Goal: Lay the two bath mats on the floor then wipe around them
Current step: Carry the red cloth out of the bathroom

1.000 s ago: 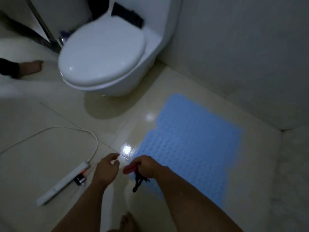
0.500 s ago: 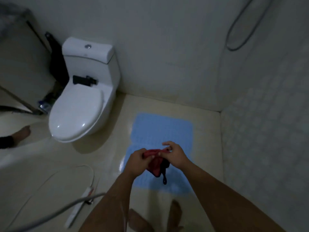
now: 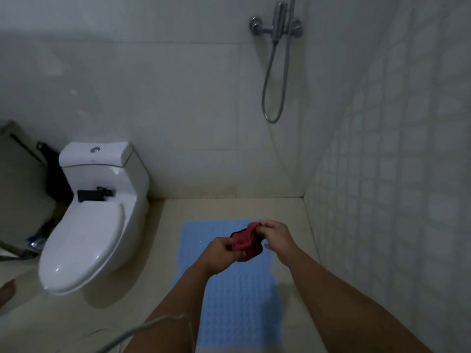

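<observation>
A light blue bath mat (image 3: 237, 301) with a bumpy surface lies flat on the beige tiled floor, between the toilet and the right wall. Above its far end both my hands hold a red cloth with black trim (image 3: 246, 242). My left hand (image 3: 220, 253) grips the cloth's lower left part in a fist. My right hand (image 3: 276, 236) pinches its upper right edge between thumb and fingers. Only one mat is in view.
A white toilet (image 3: 86, 225) with its lid down stands at the left. A shower mixer and hose (image 3: 274, 72) hang on the back wall. The tiled right wall (image 3: 395, 174) is close. A pale cord (image 3: 142, 329) crosses the bottom. Another person's foot (image 3: 6, 293) shows at far left.
The view has risen from near the floor to standing height. My left hand joined the right on the red cloth, and both now hold it higher, over the mat's far end.
</observation>
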Action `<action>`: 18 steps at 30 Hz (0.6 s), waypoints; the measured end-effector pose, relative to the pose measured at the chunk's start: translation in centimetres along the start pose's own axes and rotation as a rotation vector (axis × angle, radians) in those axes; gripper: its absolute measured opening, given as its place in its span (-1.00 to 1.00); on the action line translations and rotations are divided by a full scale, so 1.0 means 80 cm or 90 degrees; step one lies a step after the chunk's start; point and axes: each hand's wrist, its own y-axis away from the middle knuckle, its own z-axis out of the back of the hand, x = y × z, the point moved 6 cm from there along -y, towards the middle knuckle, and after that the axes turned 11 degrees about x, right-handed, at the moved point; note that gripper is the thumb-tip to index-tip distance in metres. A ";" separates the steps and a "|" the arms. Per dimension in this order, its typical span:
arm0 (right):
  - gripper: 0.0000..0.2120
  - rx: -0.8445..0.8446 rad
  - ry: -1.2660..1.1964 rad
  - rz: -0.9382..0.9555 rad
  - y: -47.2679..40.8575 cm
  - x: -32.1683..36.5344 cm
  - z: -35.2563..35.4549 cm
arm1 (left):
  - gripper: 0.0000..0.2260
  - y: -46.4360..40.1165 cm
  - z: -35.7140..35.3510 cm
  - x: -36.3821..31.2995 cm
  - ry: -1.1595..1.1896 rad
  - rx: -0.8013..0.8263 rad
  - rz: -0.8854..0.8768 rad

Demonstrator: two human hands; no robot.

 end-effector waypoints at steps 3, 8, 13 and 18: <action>-0.87 0.016 0.062 0.057 0.004 0.031 0.018 | -0.74 -0.007 -0.003 -0.024 -0.079 0.053 0.057; -0.76 0.042 0.101 0.176 0.015 0.067 0.019 | -0.65 -0.004 0.035 -0.064 -0.130 -0.136 0.033; -0.87 0.064 0.148 0.232 0.032 0.086 -0.001 | -0.47 0.004 0.037 -0.080 -0.074 -0.137 -0.033; -0.78 0.018 0.187 0.277 0.042 0.107 -0.012 | -0.90 0.027 0.049 -0.071 -0.022 -0.140 -0.073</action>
